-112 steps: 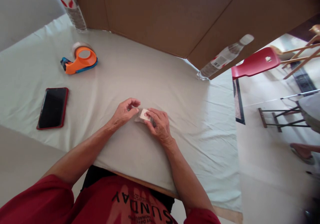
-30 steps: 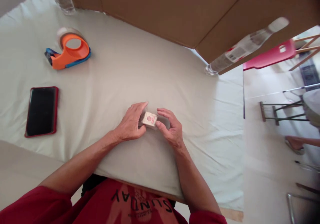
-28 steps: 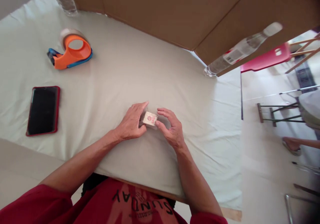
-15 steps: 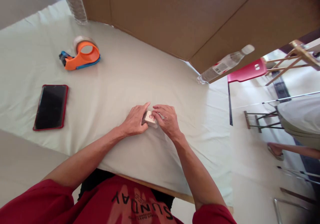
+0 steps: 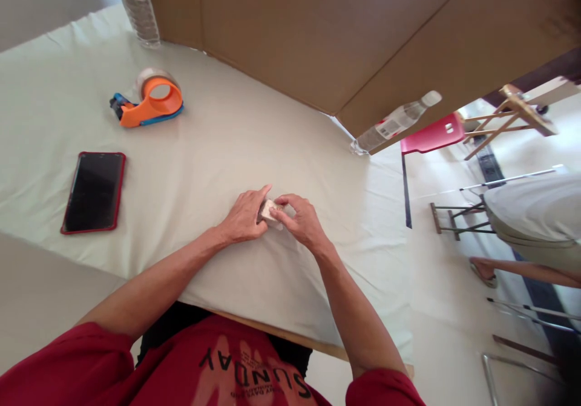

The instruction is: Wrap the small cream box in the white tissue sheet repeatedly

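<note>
A small whitish box-shaped block point(image 5: 268, 210) rests low over the cloth in front of me, between my two hands. My left hand point(image 5: 244, 217) grips its left end, thumb and fingers curved around it. My right hand point(image 5: 303, 219) holds the right end, with the thumb pressed on its top face and the fingers bent behind. Much of the block is covered by my fingers, and what exactly it is cannot be made out.
A black phone in a red case point(image 5: 93, 192) lies at the left, with an orange tape dispenser point(image 5: 157, 104) beyond it. Large cardboard point(image 5: 272, 31) stands at the back, flanked by water bottles point(image 5: 143, 16) point(image 5: 393, 124). A seated person point(image 5: 535, 212) and a red chair point(image 5: 433, 135) are at right.
My right hand has shifted its grip: the thumb now lies over the block's top, hiding the reddish print visible before. My left hand stays in place. The view has turned slightly.
</note>
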### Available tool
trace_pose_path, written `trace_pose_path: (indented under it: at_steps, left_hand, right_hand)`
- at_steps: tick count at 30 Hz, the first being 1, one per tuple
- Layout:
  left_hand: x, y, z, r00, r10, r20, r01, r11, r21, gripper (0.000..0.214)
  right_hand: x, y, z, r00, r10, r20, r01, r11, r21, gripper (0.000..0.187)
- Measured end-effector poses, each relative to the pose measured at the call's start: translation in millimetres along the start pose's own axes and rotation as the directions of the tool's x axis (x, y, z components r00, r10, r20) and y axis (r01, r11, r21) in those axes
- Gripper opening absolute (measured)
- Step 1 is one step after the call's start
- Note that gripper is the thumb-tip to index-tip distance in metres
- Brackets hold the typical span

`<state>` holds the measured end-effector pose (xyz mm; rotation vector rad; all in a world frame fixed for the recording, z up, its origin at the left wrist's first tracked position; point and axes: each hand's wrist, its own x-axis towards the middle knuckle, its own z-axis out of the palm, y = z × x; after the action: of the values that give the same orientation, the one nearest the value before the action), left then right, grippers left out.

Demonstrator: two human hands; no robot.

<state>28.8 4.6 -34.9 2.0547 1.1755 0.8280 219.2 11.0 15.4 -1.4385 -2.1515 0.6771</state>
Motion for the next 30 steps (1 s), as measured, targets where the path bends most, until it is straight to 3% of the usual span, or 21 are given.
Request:
trace_pose_path:
  at_steps: [5,9,17,21,26,30]
  left_hand:
    - [1.0,0.1,-1.2,1.000,-0.021,0.014,0.021,1.000,-0.005,0.086]
    - [1.6,1.3,-2.4,0.999,-0.030,0.020,0.030,1.000,-0.001,0.086]
    - [1.6,2.8,-2.9,1.000,-0.020,0.019,0.020,1.000,0.000,0.086]
    - [1.0,1.5,-3.0,1.000,-0.015,0.017,0.015,1.000,-0.001,0.088]
    - [0.1,-1.5,-0.6,1.000,0.001,-0.004,-0.001,1.000,-0.006,0.086]
    - [0.1,-1.8,2.2,0.996,0.045,-0.081,-0.053,0.994,-0.099,0.087]
  right_hand:
    - [16.0,4.5,12.1,0.994,0.053,-0.098,-0.051,0.998,0.022,0.016]
    - [17.3,7.6,7.5,0.975,0.138,-0.174,-0.118,0.986,0.118,0.022]
    - [-1.8,14.6,-6.5,0.983,0.157,-0.094,-0.137,0.972,0.191,0.028]
    - [8.1,22.1,-3.1,0.981,0.170,-0.099,-0.151,0.974,0.170,0.033]
    - [26.8,23.7,5.2,0.988,0.146,0.048,-0.154,0.944,0.293,0.024]
    - [32.6,16.4,8.6,0.978,0.206,-0.037,-0.175,0.901,0.398,0.026]
